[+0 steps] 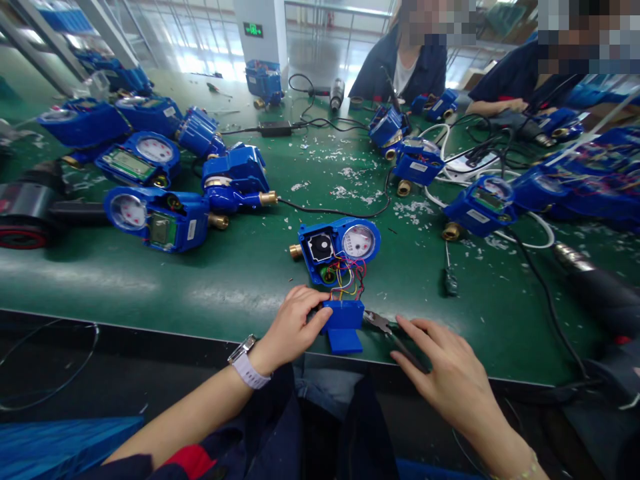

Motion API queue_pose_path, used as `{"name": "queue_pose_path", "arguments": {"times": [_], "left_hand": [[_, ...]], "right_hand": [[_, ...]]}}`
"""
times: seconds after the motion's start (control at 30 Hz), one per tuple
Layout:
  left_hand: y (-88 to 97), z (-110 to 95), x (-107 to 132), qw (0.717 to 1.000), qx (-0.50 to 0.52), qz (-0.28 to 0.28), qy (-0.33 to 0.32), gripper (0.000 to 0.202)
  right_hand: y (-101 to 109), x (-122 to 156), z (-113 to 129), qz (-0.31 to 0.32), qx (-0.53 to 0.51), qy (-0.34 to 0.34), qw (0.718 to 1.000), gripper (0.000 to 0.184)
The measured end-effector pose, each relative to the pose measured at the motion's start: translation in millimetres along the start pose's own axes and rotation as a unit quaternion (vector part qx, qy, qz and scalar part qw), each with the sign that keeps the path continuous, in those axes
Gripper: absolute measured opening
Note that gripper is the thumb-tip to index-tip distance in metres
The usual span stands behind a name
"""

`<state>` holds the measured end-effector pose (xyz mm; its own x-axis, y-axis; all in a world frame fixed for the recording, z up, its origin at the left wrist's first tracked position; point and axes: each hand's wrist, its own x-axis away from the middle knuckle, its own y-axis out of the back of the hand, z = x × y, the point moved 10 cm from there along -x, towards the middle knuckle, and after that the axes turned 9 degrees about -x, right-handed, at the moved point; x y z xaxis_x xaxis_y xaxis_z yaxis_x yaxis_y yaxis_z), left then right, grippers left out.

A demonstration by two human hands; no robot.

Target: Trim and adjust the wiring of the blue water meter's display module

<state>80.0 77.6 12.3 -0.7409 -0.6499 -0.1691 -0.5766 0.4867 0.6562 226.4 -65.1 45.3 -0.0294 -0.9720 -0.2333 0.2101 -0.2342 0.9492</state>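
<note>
A person sits at a green bench [225, 280], working on a small blue block [344, 315] near the bench's front edge. Taking the block as the clock's centre, an opened blue meter [320, 248] lies just beyond at twelve, its round dial [359, 242] toward one o'clock; thin coloured wires [349, 272] join meter and block. The left hand [301, 319], at nine, pinches the block's left end between thumb and fingertips. The right hand [445, 360], at four, holds pliers [383, 325] loosely, thumb and fingers spread wide along the handles; the tool's nose sits close by the block's right edge, and I cannot tell whether its jaws touch or are parted. A flat blue tab [345, 341] lies at six, perhaps part of the block. The block looks light, stiff and smooth, best taken by its ends; the wires seem fragile and should not bear a pull. The meter looks heavier, safest held by its casing. A screwdriver [451, 281] lies at two; a co-worker [405, 60] sits across at one.
</note>
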Motion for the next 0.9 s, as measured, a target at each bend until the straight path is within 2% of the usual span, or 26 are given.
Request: {"name": "queue_pose_path", "arguments": {"times": [0.13, 0.23, 0.37, 0.5, 0.57, 0.7, 0.9], "left_hand": [[-0.6, 0.6, -0.2, 1.000, -0.012, 0.003, 0.001, 0.025], [-0.6, 1.5, -0.5, 1.000, -0.016, 0.005, 0.002, 0.025], [0.1, 1.6, -0.4, 1.000, -0.016, 0.003, -0.001, 0.026], [-1.5, -2.2, 0.7, 0.999, -0.036, 0.005, -0.018, 0.025], [-3.5, -4.2, 1.5, 0.998, -0.055, 0.012, -0.030, 0.028], [-5.7, -4.2, 2.3, 0.996, -0.077, 0.021, -0.039, 0.037], [-7.9, -4.3, 3.3, 0.995, -0.091, 0.029, -0.032, 0.044]], "right_hand": [[-6.9, 5.7, -2.6, -0.008, -0.048, -0.030, 0.998, 0.047], [-5.0, 6.1, -14.5, -0.031, -0.069, -0.064, 0.995, 0.048], [-2.9, 1.5, -37.0, -0.057, 0.006, -0.102, 0.993, 0.061], [-5.1, -6.7, -49.8, -0.068, 0.057, -0.112, 0.990, 0.072], [-3.6, -8.7, -51.6, -0.083, 0.031, -0.118, 0.989, 0.073], [-1.0, -6.1, -48.9, -0.092, -0.092, -0.127, 0.983, 0.063], [6.4, 3.6, -31.1, -0.088, -0.165, -0.083, 0.979, 0.047]]}}
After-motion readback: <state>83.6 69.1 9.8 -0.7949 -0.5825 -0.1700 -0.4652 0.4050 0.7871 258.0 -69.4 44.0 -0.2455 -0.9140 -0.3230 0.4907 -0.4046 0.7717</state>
